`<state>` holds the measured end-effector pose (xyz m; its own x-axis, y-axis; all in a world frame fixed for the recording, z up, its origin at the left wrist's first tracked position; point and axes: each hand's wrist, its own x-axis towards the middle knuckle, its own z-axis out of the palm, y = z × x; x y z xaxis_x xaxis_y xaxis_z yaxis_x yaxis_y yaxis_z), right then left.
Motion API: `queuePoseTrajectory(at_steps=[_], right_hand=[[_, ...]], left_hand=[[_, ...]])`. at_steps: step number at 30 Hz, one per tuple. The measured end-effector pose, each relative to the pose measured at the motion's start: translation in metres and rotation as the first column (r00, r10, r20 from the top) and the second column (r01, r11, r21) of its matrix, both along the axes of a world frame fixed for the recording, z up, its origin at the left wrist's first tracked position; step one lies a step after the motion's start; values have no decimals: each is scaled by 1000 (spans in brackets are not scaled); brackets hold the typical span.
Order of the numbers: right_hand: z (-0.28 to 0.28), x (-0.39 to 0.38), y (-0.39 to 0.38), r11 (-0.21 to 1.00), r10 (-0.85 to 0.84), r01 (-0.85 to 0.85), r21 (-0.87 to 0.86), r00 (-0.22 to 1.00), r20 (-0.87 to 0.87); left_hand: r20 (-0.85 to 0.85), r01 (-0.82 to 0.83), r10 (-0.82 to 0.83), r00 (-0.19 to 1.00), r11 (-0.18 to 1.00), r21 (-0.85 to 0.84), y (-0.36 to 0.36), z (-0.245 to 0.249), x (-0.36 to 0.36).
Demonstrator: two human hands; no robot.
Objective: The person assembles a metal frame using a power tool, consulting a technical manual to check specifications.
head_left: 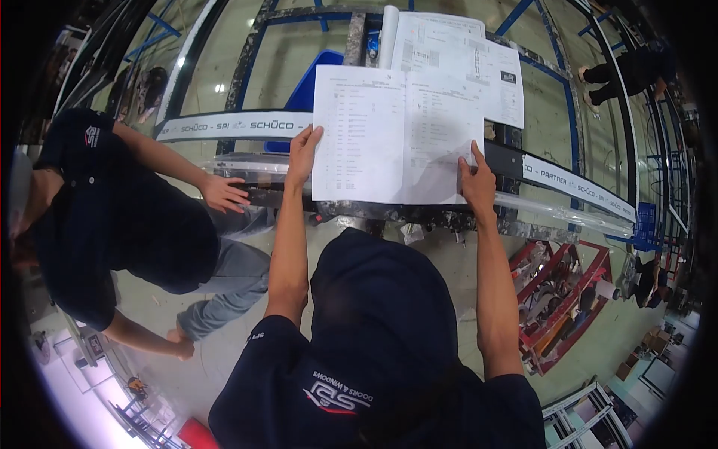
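An open printed booklet (363, 135) spreads between my two hands, its pages covered in rows of small text that I cannot read. My left hand (303, 156) grips its left edge, thumb over the page. On the opposite side my right hand (479, 178) is closed on the right edge, with thumb and index finger showing on the paper. Behind the booklet lie larger drawing sheets (502, 93) with a rolled edge, resting on the frame. The booklet partly covers the long profile with SCHÜCO tape (202, 126).
A co-worker (142, 217) stands close on the left, one hand by the dark beam. A blue bin (323, 67) sits behind the booklet. To the right is a red tool cart (557, 299). Blue and dark rack bars (576, 112) cross the area ahead.
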<state>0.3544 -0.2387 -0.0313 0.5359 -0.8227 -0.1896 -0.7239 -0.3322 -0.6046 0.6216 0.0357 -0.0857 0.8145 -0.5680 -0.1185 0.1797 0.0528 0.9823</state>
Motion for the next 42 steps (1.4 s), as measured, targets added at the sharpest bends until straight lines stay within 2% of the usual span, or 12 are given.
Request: queuePoseTrajectory(at_steps=[4,6,7,8,9,10,15,19,20,29,39,42], right_hand=[[-17,-6,-5,980,82,-61,-190,991,105],[-30,-23,-27,917,173,-157,-366,985,13],[-31,-15,-13,926,210,-212,-311,977,-40],[-32,-5,-7,941,231,-242,-237,970,-74],[-31,-5,-2,958,223,-235,-164,971,-91],[-31,2,3,972,205,-214,-102,974,-95],[18,-6,13,999,-38,39,14,998,-47],[-24,-11,-2,990,57,-61,-126,998,-34],[-50,-11,-8,982,99,-86,-167,993,70],[4,-4,2,999,8,-10,-40,998,-63],[15,3,5,1000,10,-6,28,991,-131],[14,19,9,983,51,-92,-157,968,-244]], left_hand=[[189,-109,60,980,958,264,2,5,-3],[312,-2,-193,930,848,530,22,-74,45],[167,117,-212,963,885,450,31,-109,59],[482,28,-273,833,890,455,48,-157,82],[96,93,-115,989,973,209,38,-112,67],[227,-116,71,971,975,192,24,-74,44],[20,-79,77,997,988,133,2,-36,25],[42,64,-74,996,975,211,15,-60,38],[327,-45,-109,939,902,430,22,-63,42],[-8,-10,10,1000,1000,-19,1,-11,6],[-43,-2,0,999,999,-48,3,-19,8],[-57,22,-27,998,996,-86,1,-11,5]])
